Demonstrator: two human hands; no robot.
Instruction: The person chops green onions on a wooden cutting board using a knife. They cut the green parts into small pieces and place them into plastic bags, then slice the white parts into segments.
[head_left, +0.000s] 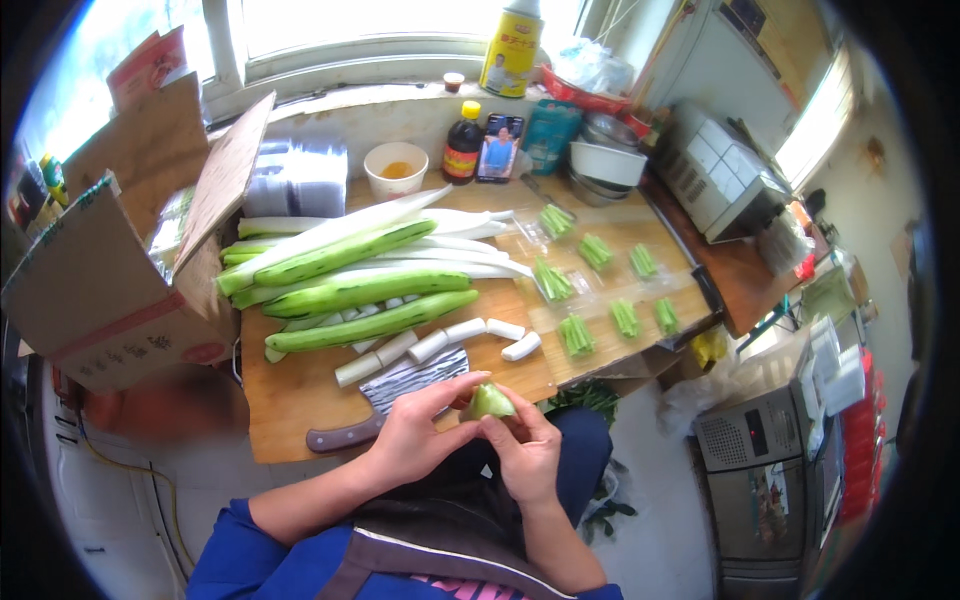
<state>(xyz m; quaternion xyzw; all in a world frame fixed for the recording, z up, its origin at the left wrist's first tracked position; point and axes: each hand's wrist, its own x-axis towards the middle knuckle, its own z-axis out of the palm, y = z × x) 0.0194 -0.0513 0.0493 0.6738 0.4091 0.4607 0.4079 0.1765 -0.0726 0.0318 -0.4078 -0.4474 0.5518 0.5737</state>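
Observation:
A small pale-green vegetable piece (489, 403) is pinched between the fingers of my left hand (412, 435) and my right hand (529, 450), just off the front edge of the wooden board (285, 409). Under my left fingers lies a cleaver (415, 377) with a striped blade, its brown handle pointing left. Short white scallion sections (429, 346) are scattered behind the cleaver. Farther back, several long peeled green gourds (371, 321) rest beside and on long white scallion stalks (450, 244). Bundles of cut green strips (576, 335) sit on clear plastic at the right.
An open cardboard box (105, 300) stands left. Along the back are clear plastic containers (296, 180), a paper cup (396, 184), a sauce bottle (460, 146), a phone (500, 150) and stacked bowls (607, 165). A microwave-like appliance (712, 169) is at right.

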